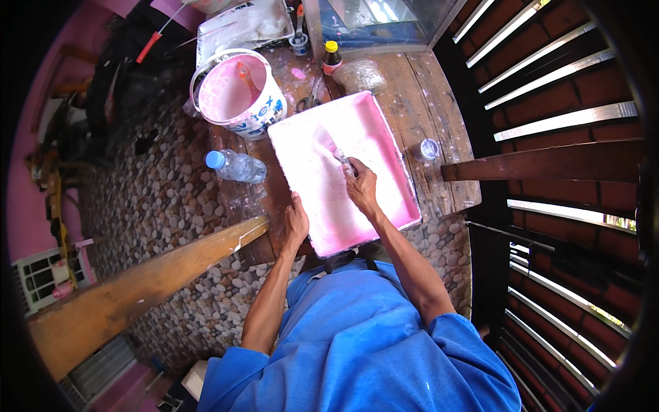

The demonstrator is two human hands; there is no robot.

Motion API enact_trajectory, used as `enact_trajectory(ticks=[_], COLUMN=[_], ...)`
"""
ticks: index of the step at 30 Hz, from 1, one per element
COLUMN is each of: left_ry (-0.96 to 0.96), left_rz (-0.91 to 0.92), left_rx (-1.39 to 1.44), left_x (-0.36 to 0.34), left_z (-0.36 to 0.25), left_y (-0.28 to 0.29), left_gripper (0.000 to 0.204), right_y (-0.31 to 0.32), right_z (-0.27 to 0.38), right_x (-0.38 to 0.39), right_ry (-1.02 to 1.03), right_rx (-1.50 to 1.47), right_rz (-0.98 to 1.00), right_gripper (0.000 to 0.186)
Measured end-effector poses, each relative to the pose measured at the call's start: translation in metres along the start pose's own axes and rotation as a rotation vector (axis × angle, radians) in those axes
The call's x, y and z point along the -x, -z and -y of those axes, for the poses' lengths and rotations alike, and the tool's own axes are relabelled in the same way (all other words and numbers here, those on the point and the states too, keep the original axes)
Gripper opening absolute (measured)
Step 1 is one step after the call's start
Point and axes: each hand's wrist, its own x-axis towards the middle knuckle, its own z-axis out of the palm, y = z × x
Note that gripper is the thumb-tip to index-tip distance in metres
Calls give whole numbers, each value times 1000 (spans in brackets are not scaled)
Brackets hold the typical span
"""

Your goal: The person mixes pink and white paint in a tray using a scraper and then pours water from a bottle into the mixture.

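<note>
In the head view a square tray [371, 220] coated in white and pale pink paint rests on a wooden tabletop at the centre. My right hand [360, 182] is closed on the handle of a flat spreader [329, 143], whose pale blade lies on the paint inside the tray. My left hand [296, 223] grips the tray's left edge near its lower corner. Just beyond the tray's upper left stands a white bucket [264, 110] with pink inside and an orange-handled tool in it. A water bottle [237, 168] lies left of the tray.
The worn tabletop [439, 103] also holds a small jar [427, 150], a dark bottle with yellow cap [331, 58], scissors [309, 103] and a paint-smeared white container [240, 31]. Wooden beams [171, 275] cross at left and right. A slatted wall [563, 130] runs along the right.
</note>
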Motion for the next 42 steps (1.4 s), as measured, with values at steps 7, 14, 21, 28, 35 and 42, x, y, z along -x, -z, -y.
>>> enact_trajectory(ticks=[7, 14, 21, 28, 35, 42], left_ry=[73, 71, 36, 34, 193, 423], left_rz=[33, -66, -92, -387, -583, -519], left_rx=[56, 54, 64, -135, -575, -418], left_x=[-24, -10, 22, 69, -35, -62], left_z=[62, 35, 83, 182, 308, 357], left_y=[-19, -10, -6, 51, 106, 70], left_gripper=[74, 56, 44, 27, 39, 47], right_y=[-17, -16, -26, -36, 9, -4], right_z=[-12, -20, -7, -13, -25, -27], right_x=[9, 14, 22, 20, 12, 24], right_ry=[53, -31, -77, -61, 8, -6], right_rx=[60, 41, -110, -92, 90, 68], right_rz=[9, -110, -139, -60, -451, -307], right_gripper=[28, 32, 29, 30, 26, 28])
